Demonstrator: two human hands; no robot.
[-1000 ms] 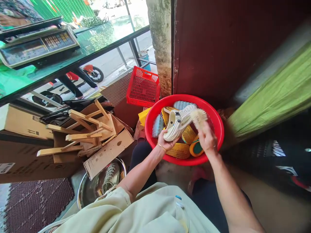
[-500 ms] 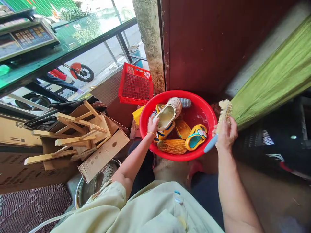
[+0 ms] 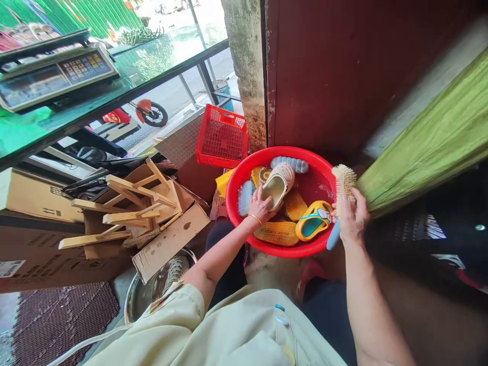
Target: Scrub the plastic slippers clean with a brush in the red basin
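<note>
A red basin (image 3: 233, 208) holds water and several shoes. My left hand (image 3: 260, 207) grips the heel end of a beige clog (image 3: 285, 176) over the left half of the basin. Around it lie a yellow sole (image 3: 277, 234), a yellow clog with teal lining (image 3: 314, 220) and grey-blue soles (image 3: 290, 164). At the basin's right rim, my right hand (image 3: 353, 211) is closed on a scrub brush (image 3: 344, 179), its pale bristles up and blue handle pointing down. The palm side of my left hand is hidden.
A red crate (image 3: 222, 136) stands behind the basin at the left. Upturned wooden stool legs (image 3: 141, 203) and cardboard boxes (image 3: 41, 198) fill the left side. A metal bowl (image 3: 131, 300) with a shoe sits lower left. Green cloth (image 3: 427, 132) hangs at the right.
My left hand and the beige clog have moved right and lower within the basin, uncovering grey-blue soles. My right hand still holds the brush beside the rim. The view has shifted slightly.
</note>
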